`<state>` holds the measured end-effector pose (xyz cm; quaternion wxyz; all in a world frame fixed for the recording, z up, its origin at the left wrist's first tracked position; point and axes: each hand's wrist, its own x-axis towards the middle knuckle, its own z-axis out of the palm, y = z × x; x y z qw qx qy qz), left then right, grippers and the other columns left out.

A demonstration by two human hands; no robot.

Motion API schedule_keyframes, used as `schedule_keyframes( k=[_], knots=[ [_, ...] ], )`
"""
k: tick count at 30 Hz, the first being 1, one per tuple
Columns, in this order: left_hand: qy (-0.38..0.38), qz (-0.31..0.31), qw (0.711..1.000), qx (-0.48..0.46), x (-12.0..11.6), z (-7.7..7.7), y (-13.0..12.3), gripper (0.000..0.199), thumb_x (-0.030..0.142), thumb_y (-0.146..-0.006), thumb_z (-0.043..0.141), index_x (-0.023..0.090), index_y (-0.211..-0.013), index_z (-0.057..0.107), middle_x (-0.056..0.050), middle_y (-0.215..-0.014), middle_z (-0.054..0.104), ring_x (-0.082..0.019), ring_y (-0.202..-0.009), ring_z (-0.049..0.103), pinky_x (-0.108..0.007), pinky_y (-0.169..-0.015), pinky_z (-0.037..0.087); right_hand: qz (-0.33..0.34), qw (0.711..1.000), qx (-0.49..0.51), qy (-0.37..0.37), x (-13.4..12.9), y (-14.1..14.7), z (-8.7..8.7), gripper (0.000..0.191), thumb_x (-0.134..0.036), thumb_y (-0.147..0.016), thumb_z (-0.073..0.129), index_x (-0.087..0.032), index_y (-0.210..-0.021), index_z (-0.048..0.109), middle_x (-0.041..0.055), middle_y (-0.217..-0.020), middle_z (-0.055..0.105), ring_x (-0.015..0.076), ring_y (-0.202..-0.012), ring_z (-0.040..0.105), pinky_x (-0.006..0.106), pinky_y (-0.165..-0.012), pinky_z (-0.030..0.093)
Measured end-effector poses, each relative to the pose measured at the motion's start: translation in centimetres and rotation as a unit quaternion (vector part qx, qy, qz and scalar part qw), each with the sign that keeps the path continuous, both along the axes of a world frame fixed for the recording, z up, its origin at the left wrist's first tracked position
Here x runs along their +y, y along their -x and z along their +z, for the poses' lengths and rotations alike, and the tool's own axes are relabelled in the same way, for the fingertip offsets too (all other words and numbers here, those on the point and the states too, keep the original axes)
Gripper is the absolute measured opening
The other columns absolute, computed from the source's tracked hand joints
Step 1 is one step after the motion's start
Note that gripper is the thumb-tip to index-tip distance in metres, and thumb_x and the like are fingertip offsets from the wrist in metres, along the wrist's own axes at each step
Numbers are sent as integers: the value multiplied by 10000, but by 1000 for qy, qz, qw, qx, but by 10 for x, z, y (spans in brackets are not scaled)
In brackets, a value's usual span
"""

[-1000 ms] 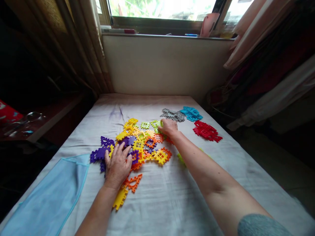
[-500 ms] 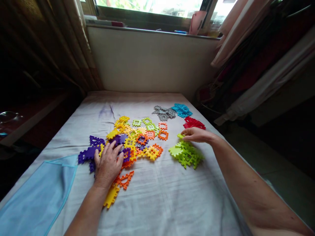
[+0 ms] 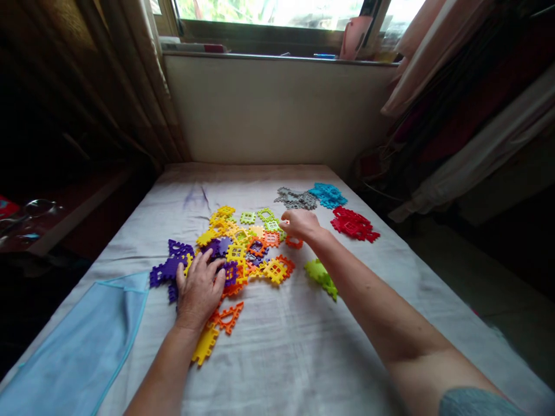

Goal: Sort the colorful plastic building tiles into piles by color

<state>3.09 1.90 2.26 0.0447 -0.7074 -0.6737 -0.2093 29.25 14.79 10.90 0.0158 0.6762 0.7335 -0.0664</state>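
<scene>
My left hand (image 3: 200,289) lies with fingers spread over a mixed heap of toothed plastic building pieces, touching purple pieces (image 3: 166,271) and yellow ones. My right hand (image 3: 300,222) is at the heap's right side, above an orange square frame piece (image 3: 294,242) and beside lime green window pieces (image 3: 272,226). Its fingers point down and are mostly hidden, so whether they grip anything does not show. Under my right forearm, partly covered, sits a pile of lime green pieces (image 3: 318,271). More yellow pieces (image 3: 274,271) lie at the heap's front edge.
Separate piles of grey (image 3: 296,199), blue (image 3: 328,195) and red pieces (image 3: 353,223) lie at the back right. A light blue cloth (image 3: 82,341) covers the left front of the sheeted surface (image 3: 277,358). Beyond stand a wall and a window sill with a pink cup (image 3: 354,37).
My right hand has moved left from the lime green pile to the right side of the mixed heap. My left hand stays on the purple pieces. The view has shifted slightly.
</scene>
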Motion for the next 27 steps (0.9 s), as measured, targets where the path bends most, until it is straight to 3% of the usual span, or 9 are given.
schedule_keyframes(
  k=[3, 6, 11, 15, 19, 22, 27],
  knots=[
    [4, 3, 1000, -4, 0, -1, 0, 339, 322, -930, 435, 276, -1134, 702, -100, -1426, 570, -320, -1355, 471, -642, -1156, 202, -26, 999, -23, 25, 16, 28, -10, 407, -462, -874, 613, -204, -1168, 724, 144, -1212, 712, 280, -1154, 644, 338, -898, 494],
    [5, 3, 1000, -8, -1, 0, 0, 333, 322, -931, 441, 275, -1132, 701, -99, -1427, 569, -314, -1359, 471, -634, -1165, 195, -39, 998, -17, 49, 32, 38, -15, 471, -481, -805, 699, -190, -1174, 715, 148, -1245, 697, 288, -1189, 626, 349, -933, 489],
    [10, 7, 1000, -14, -2, 3, -2, 329, 311, -935, 444, 272, -1136, 701, -96, -1434, 564, -301, -1363, 471, -624, -1179, 176, -67, 994, 24, 83, 48, 38, -15, 418, -398, -682, 804, -168, -1030, 770, 132, -1096, 750, 276, -1030, 696, 288, -786, 526],
    [12, 7, 1000, -9, -2, 4, -2, 323, 310, -935, 451, 272, -1133, 702, -94, -1431, 567, -294, -1363, 473, -615, -1183, 178, -61, 992, 93, 52, 47, 25, -11, 281, -369, -772, 709, -190, -979, 774, 69, -972, 765, 204, -891, 701, 233, -685, 483],
    [11, 7, 1000, -5, -2, 3, -2, 330, 311, -937, 443, 270, -1137, 702, -99, -1429, 568, -298, -1363, 473, -617, -1177, 189, -47, 985, 165, 9, 37, -7, -9, 287, -375, -867, 574, -188, -996, 750, 17, -863, 748, 122, -731, 648, 193, -587, 420],
    [12, 6, 1000, -3, -1, 3, -1, 337, 317, -938, 436, 266, -1136, 704, -105, -1431, 566, -303, -1365, 470, -621, -1174, 189, -59, 971, 227, -45, 21, -48, -10, 264, -364, -808, 617, -163, -920, 746, 17, -783, 726, 120, -664, 603, 206, -553, 390],
    [13, 5, 1000, 1, 0, 3, -1, 355, 327, -939, 424, 257, -1143, 706, -110, -1432, 563, -312, -1367, 465, -626, -1167, 196, -145, 962, 203, -110, -26, -124, -14, 236, -388, -747, 637, -198, -842, 740, 14, -704, 703, 145, -623, 593, 240, -546, 370]
  ],
)
